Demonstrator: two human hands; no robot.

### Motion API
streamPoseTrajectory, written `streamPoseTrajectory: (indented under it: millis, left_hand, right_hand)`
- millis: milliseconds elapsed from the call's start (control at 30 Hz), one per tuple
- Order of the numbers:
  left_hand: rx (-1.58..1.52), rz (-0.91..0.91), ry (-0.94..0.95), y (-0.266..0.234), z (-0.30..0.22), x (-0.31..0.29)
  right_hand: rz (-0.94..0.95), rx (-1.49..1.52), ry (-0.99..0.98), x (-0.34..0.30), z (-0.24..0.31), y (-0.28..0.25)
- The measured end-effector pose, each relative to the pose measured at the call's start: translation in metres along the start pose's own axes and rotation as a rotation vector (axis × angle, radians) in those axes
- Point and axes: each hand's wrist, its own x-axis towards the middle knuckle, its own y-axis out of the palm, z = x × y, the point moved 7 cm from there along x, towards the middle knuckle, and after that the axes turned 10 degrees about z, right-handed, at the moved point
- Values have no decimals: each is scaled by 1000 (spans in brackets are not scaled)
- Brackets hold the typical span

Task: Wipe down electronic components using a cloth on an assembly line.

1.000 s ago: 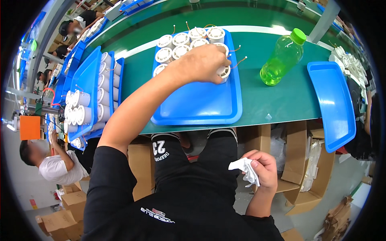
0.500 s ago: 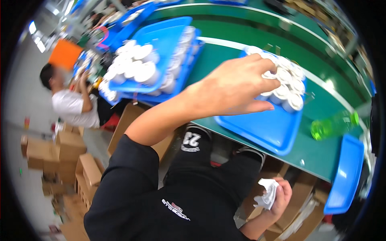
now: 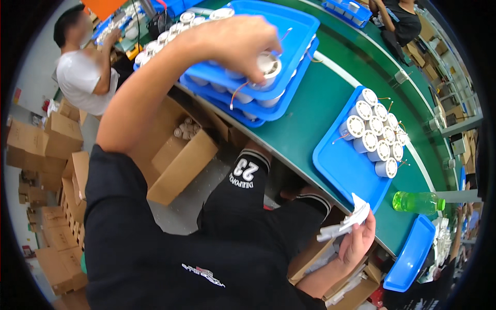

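Note:
My left hand (image 3: 245,47) reaches over the upper tray (image 3: 302,23) of a blue stack. Its thumb and fingers close round the rim of a white cylindrical part (image 3: 269,70) with a slotted round top. A thin reddish wire with a small white plug hangs over the tray's edge near it. Low at the right, my right hand (image 3: 357,238) pinches a crumpled white paper-like bundle (image 3: 351,219) in front of the bench edge. Several similar white cylinders (image 3: 376,126) with short wires stand in rows in another blue tray (image 3: 336,168), to the right of the stack.
A green bottle (image 3: 417,203) lies on the green bench (image 3: 297,121), near an upright-tilted blue tray (image 3: 411,253) at its right end. Below the stack is an open cardboard box (image 3: 181,173). A person in white (image 3: 80,77) works at the left; another sits across the bench.
My left hand has moved left from the single tray to the stack and now grips a cylinder there. The right hand still holds the white bundle, raised slightly. The view has shifted.

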Motion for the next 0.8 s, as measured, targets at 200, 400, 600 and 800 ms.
streamPoseTrajectory:
  millis: [200, 400, 600, 800]
  left_hand:
    - [-143, -308, 169, -43, -6, -22]
    - [-186, -744, 388, -49, -37, -59]
    - [-642, -694, 370, 18, -110, -41]
    - [-787, -693, 280, 60, -135, -29]
  right_hand:
    - [-81, -79, -103, 6, 4, 27]
    - [-23, -483, -558, 25, 64, 82]
    - [205, -1092, -1144, 36, 114, 201]
    - [-29, -1143, -1086, 49, 93, 154]
